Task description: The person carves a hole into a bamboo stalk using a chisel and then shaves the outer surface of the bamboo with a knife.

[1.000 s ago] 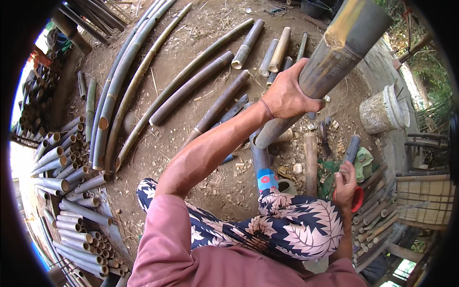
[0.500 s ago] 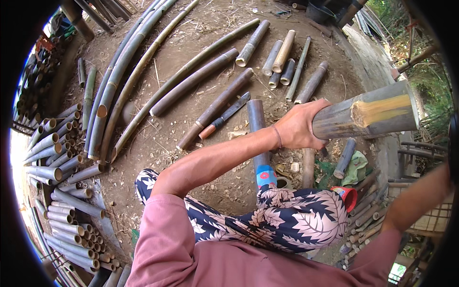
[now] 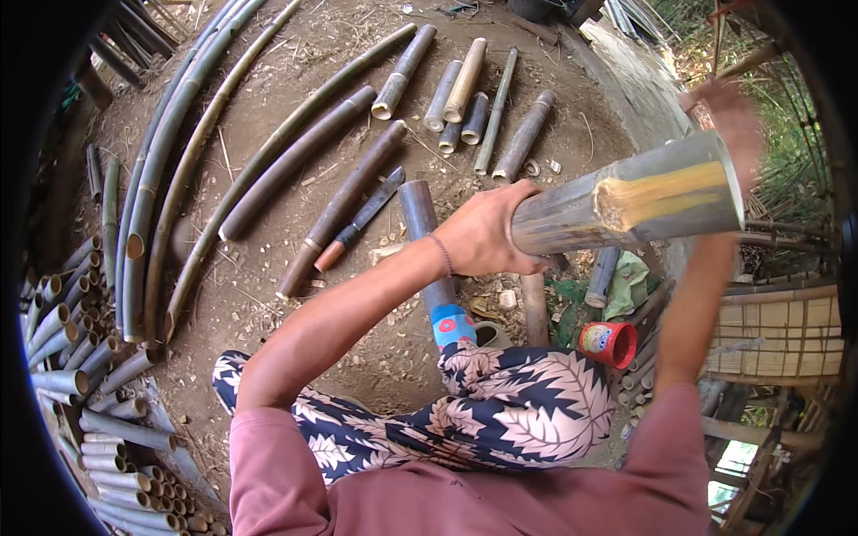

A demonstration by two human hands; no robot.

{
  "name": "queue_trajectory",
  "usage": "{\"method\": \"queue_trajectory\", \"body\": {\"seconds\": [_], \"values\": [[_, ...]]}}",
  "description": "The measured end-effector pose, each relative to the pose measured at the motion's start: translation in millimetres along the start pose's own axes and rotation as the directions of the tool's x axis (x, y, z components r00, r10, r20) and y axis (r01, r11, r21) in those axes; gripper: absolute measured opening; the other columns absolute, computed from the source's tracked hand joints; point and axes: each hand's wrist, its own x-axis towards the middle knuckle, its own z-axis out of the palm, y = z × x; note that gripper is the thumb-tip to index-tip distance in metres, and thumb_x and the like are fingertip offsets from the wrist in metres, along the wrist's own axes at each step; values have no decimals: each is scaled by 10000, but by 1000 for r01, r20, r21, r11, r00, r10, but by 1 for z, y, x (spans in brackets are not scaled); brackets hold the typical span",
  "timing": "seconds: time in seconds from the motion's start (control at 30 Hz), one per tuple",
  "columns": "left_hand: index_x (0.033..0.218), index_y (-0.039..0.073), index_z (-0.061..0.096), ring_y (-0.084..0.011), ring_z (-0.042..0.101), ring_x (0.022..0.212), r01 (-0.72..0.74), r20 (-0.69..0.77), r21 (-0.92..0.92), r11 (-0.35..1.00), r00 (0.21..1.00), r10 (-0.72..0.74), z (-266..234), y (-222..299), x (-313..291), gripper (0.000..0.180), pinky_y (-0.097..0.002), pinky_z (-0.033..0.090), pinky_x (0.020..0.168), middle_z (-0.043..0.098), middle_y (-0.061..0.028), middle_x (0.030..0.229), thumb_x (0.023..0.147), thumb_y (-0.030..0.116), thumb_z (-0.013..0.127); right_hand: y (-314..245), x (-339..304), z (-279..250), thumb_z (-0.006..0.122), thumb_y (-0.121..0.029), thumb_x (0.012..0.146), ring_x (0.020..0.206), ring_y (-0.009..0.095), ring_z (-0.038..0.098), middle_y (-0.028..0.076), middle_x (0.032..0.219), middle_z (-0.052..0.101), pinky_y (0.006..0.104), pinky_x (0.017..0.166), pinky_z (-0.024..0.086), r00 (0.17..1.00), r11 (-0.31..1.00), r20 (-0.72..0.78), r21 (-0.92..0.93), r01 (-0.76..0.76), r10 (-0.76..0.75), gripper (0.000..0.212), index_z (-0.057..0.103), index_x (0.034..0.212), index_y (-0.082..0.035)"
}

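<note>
Left hand (image 3: 487, 237): centre frame, clasped around bamboo pole (image 3: 626, 196). Right hand (image 3: 733, 116): upper right, raised, blurred; grip cannot be told. Pole: grey-green, yellow shaved patch.

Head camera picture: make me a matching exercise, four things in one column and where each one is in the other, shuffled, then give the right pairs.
Things:
1. bamboo pole
2. big knife
3. red cup
4. cut bamboo tubes

Places:
A. stacked at the picture's left edge
B. on the ground by the person's right knee
C. gripped by the left hand
D. flat on the dirt between two dark bamboo pieces

Pairs: 1-C, 2-D, 3-B, 4-A
</note>
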Motion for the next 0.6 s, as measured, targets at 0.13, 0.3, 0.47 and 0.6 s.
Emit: {"method": "queue_trajectory", "body": {"seconds": [0.13,0.3,0.47,0.6], "values": [[1337,29,456,-362,506,1237,193,56,264,945,975,-215,-11,-26,-10,899,-430,427,1049,528,-216,1294,611,341,886,185,18,-190,484,-309,951,1223,397,485,190,1323,511,501,1055,319,991,457,82,-889,23,109,549,411,1404,-9],[1287,6,521,-391,513,1214,653,-54,458,604,698,-714,-43,-118,-129,764,-443,426,1033,535,-248,1278,753,509,731,335,-77,-341,567,-265,908,1121,399,541,197,1204,569,504,962,381,770,-199,79,-945,261,633,518,451,1374,-70],[1192,-20,577,-376,613,1088,892,-61,344,292,331,-942,-58,-115,-267,607,-425,483,957,629,-260,1143,789,415,705,370,-85,-331,651,-222,866,1018,402,596,203,1084,627,506,868,442,774,-264,108,-903,339,624,512,491,1343,-131],[1155,-22,598,-366,649,1020,925,-68,260,279,305,-950,-46,-117,-318,577,-413,507,916,670,-236,1087,789,409,708,333,-43,-338,686,-177,835,922,384,627,194,994,655,491,792,483,844,-164,166,-944,286,510,516,508,1318,-151]]}}
